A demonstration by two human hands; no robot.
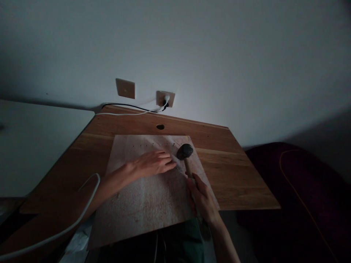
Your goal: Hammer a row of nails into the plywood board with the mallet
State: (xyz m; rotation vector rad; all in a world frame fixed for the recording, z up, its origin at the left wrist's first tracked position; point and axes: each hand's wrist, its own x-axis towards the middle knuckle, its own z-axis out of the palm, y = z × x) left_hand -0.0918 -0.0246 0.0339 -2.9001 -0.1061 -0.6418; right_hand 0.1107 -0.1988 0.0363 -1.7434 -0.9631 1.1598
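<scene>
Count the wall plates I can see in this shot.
2. One plate is on the wall, left of the other; the second plate, to its right, has a white plug in it. Neither is hidden; any outside the view can't be counted.

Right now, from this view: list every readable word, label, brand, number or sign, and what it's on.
None readable.
Blank wall plate: at most a faint mark, too small and blurred to read.
Wall socket: no lettering I can make out.
Hammer in the right hand: no legible marking, dim.
Board: speckled surface, no legible text.
</scene>
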